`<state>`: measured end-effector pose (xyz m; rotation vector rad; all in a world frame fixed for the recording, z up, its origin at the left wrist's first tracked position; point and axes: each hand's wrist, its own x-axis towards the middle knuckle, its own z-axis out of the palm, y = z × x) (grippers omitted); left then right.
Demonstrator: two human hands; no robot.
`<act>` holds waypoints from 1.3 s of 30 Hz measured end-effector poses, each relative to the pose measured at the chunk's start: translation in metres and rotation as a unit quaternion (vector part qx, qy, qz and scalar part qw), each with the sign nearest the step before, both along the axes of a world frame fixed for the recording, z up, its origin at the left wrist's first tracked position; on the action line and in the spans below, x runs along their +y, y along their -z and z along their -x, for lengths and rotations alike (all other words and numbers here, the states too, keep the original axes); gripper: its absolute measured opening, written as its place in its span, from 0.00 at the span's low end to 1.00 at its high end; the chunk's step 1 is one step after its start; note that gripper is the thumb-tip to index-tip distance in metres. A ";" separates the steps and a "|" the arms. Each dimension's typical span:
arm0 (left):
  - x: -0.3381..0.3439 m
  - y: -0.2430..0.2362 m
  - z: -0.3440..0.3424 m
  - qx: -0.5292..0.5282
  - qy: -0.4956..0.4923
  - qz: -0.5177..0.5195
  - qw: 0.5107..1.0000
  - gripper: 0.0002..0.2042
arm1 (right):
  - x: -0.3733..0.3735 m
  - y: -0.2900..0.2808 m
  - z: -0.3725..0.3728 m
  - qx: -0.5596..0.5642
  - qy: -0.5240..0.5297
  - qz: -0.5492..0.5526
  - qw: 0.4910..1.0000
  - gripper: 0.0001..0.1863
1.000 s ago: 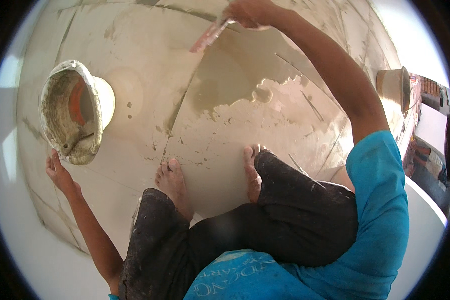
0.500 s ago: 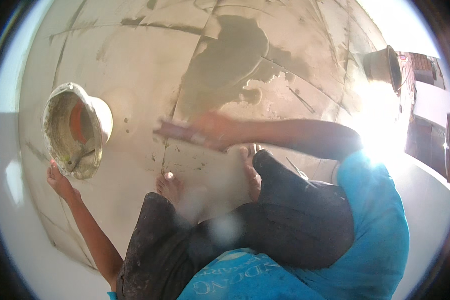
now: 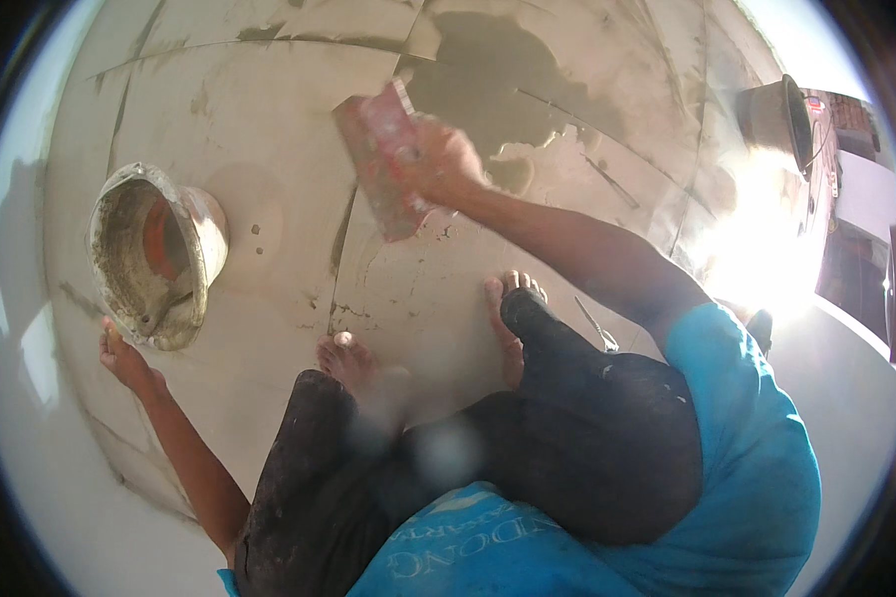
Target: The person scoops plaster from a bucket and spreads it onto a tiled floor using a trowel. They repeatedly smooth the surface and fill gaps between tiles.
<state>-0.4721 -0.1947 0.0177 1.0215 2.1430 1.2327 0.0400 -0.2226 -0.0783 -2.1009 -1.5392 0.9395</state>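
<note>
My right hand (image 3: pixel 446 159) is closed around a flat, reddish rectangular hand float (image 3: pixel 380 169), slightly blurred by motion. It is out in front of my feet, over the pale tiled floor (image 3: pixel 289 129) and beside the near-left edge of a wet grey patch (image 3: pixel 488 60). Whether the float touches the floor I cannot tell. On the left, my left hand (image 3: pixel 127 360) is just below the rim of a cement-crusted bucket (image 3: pixel 214 234), its fingers loosely apart with nothing visible in them. Contact with the rim is unclear. Inside the bucket shows something orange-red (image 3: pixel 159 239).
My bare feet (image 3: pixel 348 360) are on the floor below the float. A second bucket (image 3: pixel 767 119) stands at the far right, near strong glare. A thin dark stick-like thing (image 3: pixel 610 184) lies on the floor, and a thin grey rod or cord (image 3: pixel 595 320) shows by my right knee.
My right hand has moved away from my feet with the float, which has swung round to show its broad face. My left hand has stayed beside the bucket.
</note>
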 end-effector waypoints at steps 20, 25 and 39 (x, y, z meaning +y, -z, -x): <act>0.018 -0.012 -0.045 0.071 -0.058 -0.017 0.996 0.29 | -0.148 -0.053 0.055 -0.099 -0.431 0.039 0.896 0.29; 0.019 -0.010 -0.033 0.036 -0.044 -0.008 0.998 0.32 | -0.098 -0.034 0.054 -0.055 -0.229 0.031 0.971 0.28; 0.020 -0.002 -0.031 -0.006 0.052 -0.063 0.997 0.25 | -0.052 -0.051 -0.003 -0.049 -0.054 0.095 0.993 0.20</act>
